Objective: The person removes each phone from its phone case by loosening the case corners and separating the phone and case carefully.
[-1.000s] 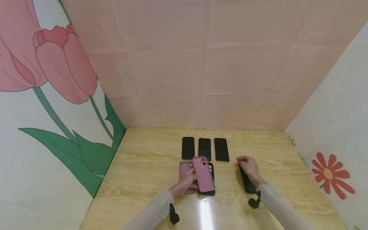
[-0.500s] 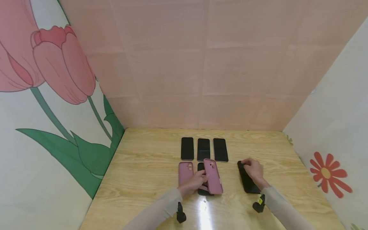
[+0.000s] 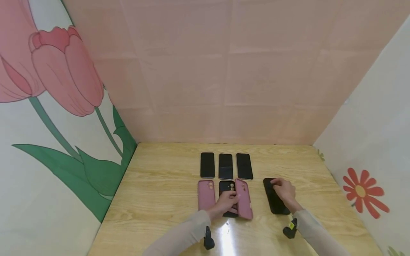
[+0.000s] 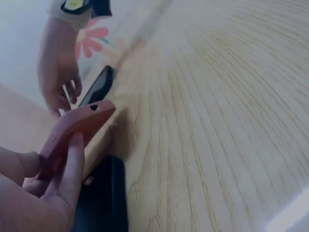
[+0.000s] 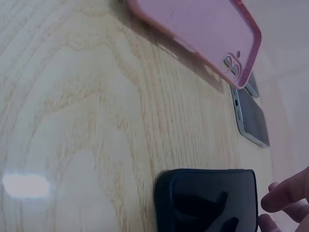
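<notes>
My left hand (image 3: 226, 202) pinches a pink phone case (image 3: 244, 199) by its left edge. The case stands tilted close over the table, its hollow inside facing the right wrist camera (image 5: 203, 29). Beneath that hand lies a black phone case (image 3: 226, 185), partly covered; a second pink phone case (image 3: 206, 193) lies to its left. My right hand (image 3: 284, 190) hovers with loosely bent fingers at the far end of a phone in a black case (image 3: 274, 199), which lies screen up. In the right wrist view its fingertips (image 5: 280, 195) are right beside the phone's end.
Three dark phones, left (image 3: 207, 165), middle (image 3: 226, 166) and right (image 3: 245, 166), lie in a row behind the cases on the wooden table (image 3: 166, 177). A pink cloth wall (image 3: 224, 89) rises at the table's back edge, with patterned walls on both sides.
My left hand has carried the pink case rightward, uncovering the other pink case and part of the black one. My right hand has drawn slightly right, and more of the phone beneath it shows.
</notes>
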`<state>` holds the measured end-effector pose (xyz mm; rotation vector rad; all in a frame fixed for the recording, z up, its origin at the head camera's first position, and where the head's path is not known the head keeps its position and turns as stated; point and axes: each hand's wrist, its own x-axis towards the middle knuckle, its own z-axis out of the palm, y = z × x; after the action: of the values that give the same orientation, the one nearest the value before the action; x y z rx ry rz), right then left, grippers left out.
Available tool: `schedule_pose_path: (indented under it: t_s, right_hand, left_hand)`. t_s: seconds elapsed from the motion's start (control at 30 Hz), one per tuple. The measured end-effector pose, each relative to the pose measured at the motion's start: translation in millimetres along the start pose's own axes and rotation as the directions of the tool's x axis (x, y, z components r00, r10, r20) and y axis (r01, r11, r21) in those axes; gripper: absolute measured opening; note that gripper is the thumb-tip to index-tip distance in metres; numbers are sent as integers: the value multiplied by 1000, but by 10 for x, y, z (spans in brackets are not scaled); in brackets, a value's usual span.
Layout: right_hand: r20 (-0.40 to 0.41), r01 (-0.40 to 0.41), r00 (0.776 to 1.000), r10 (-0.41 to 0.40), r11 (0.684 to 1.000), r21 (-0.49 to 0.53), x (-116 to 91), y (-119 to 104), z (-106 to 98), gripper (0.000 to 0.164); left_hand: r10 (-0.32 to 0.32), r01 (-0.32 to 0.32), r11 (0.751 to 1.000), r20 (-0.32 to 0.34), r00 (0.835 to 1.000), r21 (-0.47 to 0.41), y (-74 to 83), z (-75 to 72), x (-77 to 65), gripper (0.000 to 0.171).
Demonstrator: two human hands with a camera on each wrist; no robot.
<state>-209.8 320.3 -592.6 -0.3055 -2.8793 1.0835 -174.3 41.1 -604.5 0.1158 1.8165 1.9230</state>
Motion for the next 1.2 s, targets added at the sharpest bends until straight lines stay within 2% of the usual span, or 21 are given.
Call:
schedule_pose_path:
  t_s: [0.27, 0.4, 0.53, 0.63, 0.77, 0.87, 1.03, 1.2]
  right_hand:
    - [-47, -24, 999, 23, 1000, -10, -20, 43, -67, 26]
    - [-39, -26, 999, 25, 1000, -12, -25, 64, -73, 26]
    - [-26, -47, 999, 47, 999, -1, -34, 83, -58, 27]
    - [-24, -57, 998, 57, 998, 3, -41, 87, -59, 27]
    - [-34, -54, 998, 54, 999, -3, -57, 74, -69, 27]
    - [-46, -47, 998, 47, 999, -6, -69, 62, -64, 26]
    - [-48, -66, 997, 66, 998, 0, -70, 69, -46, 27]
    - [-27, -136, 990, 137, 990, 28, -58, 57, -40, 32]
  left_hand:
    - [-58, 58, 995, -6, 998, 81, 43, 123, 21, 23]
    - [-85, 84, 990, 2, 996, 112, 36, 196, 25, 24]
    - [-93, 92, 991, 5, 996, 94, 53, 261, 10, 32]
    - [-70, 69, 994, 8, 998, 82, 75, 292, 1, 44]
    - [-32, 31, 999, 26, 999, 39, 81, 301, 0, 58]
    - [-31, 30, 999, 28, 999, 21, 79, 298, 4, 65]
    - [-54, 53, 996, 9, 999, 67, 99, 287, -21, 60]
    - [-63, 61, 995, 25, 998, 83, 161, 238, -94, 59]
